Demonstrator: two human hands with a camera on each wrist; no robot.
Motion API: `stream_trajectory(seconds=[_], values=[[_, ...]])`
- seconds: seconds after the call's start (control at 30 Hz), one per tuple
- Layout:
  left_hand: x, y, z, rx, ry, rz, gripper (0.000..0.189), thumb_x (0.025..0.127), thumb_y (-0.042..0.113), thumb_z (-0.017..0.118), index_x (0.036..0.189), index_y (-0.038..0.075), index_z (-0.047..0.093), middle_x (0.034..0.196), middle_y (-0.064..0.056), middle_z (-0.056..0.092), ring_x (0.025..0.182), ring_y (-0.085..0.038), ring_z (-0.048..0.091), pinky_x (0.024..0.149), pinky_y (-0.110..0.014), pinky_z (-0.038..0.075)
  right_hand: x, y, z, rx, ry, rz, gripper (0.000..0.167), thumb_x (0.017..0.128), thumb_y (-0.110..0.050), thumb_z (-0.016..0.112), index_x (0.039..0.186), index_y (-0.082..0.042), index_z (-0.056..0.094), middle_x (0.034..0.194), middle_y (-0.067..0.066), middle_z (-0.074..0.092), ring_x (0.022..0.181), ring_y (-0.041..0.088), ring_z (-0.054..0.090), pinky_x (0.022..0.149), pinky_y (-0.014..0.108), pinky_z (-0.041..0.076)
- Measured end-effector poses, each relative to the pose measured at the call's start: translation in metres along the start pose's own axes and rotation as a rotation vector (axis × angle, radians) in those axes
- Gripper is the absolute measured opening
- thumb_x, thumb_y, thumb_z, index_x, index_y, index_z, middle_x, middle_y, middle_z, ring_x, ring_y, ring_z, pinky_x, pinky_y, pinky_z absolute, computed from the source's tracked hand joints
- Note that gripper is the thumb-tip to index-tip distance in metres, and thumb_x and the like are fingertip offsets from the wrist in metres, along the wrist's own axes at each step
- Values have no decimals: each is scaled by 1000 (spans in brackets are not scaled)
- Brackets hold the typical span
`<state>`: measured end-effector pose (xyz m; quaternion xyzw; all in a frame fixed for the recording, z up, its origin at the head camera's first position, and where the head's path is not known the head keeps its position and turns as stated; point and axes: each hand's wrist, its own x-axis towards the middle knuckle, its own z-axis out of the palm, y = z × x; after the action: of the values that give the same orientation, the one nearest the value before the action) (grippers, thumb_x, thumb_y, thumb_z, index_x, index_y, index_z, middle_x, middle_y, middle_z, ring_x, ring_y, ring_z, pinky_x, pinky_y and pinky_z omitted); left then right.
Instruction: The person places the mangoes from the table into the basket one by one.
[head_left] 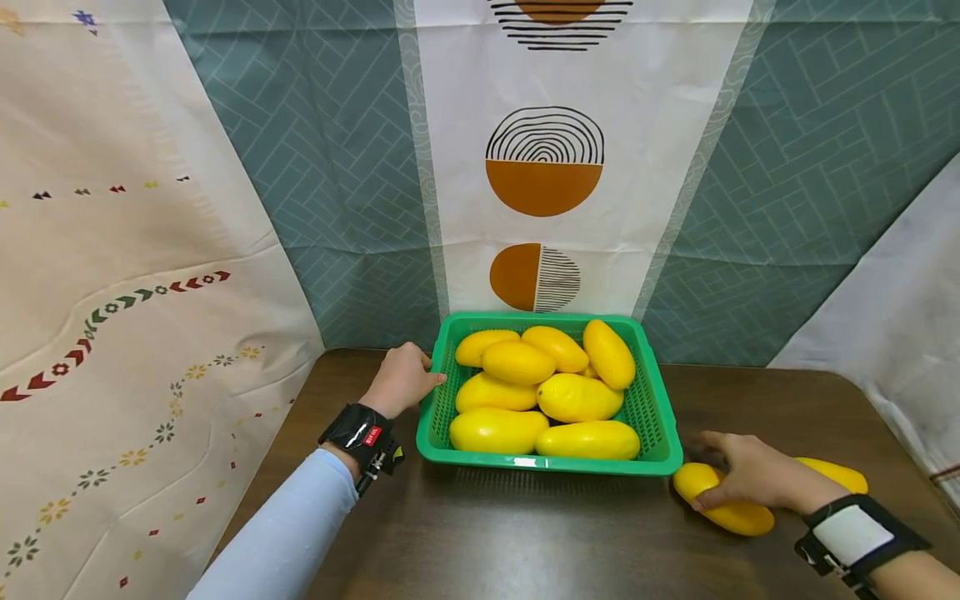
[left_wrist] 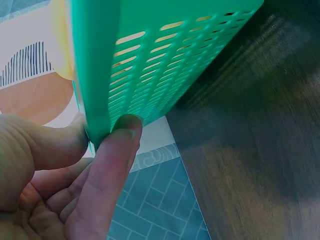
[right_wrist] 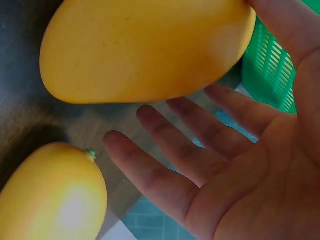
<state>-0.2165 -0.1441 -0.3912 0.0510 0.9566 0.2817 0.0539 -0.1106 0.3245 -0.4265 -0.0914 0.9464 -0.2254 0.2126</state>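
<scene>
A green plastic basket holding several yellow mangoes stands on the brown table. My left hand pinches its left rim, the thumb at the rim and a finger against the slotted wall in the left wrist view. Right of the basket, my right hand arches over a loose mango. The thumb touches that mango in the right wrist view, while the other fingers spread fairly straight along its far side. A second loose mango lies beyond the right hand, partly hidden by it.
The dark wooden table extends in front of the basket and to both sides. A patterned teal and white cloth hangs close behind the basket. Pale printed cloth borders the table on the left, and white cloth on the right.
</scene>
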Motion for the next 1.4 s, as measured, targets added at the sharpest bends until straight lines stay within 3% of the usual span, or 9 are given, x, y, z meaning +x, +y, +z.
stream_trajectory(seconds=[0.23, 0.5, 0.77, 0.93, 1.13, 1.4], values=[[0, -1, 0, -9, -6, -8, 25, 85, 26, 69, 83, 1, 71, 51, 0, 43, 50, -27, 64, 41, -22, 46, 0, 0, 5, -24, -28, 71, 89, 58, -52, 83, 124, 1, 54, 118, 14, 61, 100, 27, 57, 80, 49, 51], [0, -1, 0, 2, 4, 3, 25, 85, 26, 69, 80, 2, 71, 50, 1, 41, 44, -21, 60, 40, -21, 44, 0, -2, 7, -4, -35, 65, 74, 62, -47, 82, 115, -2, 59, 105, 9, 63, 88, 21, 56, 74, 40, 52], [-1, -1, 0, -10, -3, -1, 25, 85, 25, 69, 86, 0, 72, 62, -6, 60, 46, -20, 63, 41, -22, 47, -1, -1, 5, -28, -5, 77, 71, 62, -46, 82, 112, 0, 61, 98, 8, 64, 82, 18, 55, 70, 36, 52], [0, -1, 1, -9, 3, -4, 25, 85, 25, 69, 79, 2, 71, 65, -7, 61, 48, -21, 64, 41, -22, 47, -2, -2, -9, -83, 66, 54, 73, 66, -49, 79, 112, 4, 59, 94, 7, 63, 77, 17, 54, 67, 33, 50], [1, 0, 0, 8, 6, -5, 30, 85, 26, 69, 63, 6, 66, 57, -2, 47, 50, -24, 64, 41, -21, 45, -3, -6, -30, -154, 199, 20, 71, 69, -54, 75, 109, 3, 60, 87, 5, 62, 72, 15, 52, 62, 29, 46], [1, 0, 0, 6, 5, -1, 31, 85, 26, 69, 61, 7, 66, 57, -4, 52, 48, -22, 63, 42, -21, 47, 0, -26, -65, -190, 405, -6, 81, 71, -66, 66, 112, 3, 57, 89, 10, 63, 70, 18, 52, 59, 30, 44]])
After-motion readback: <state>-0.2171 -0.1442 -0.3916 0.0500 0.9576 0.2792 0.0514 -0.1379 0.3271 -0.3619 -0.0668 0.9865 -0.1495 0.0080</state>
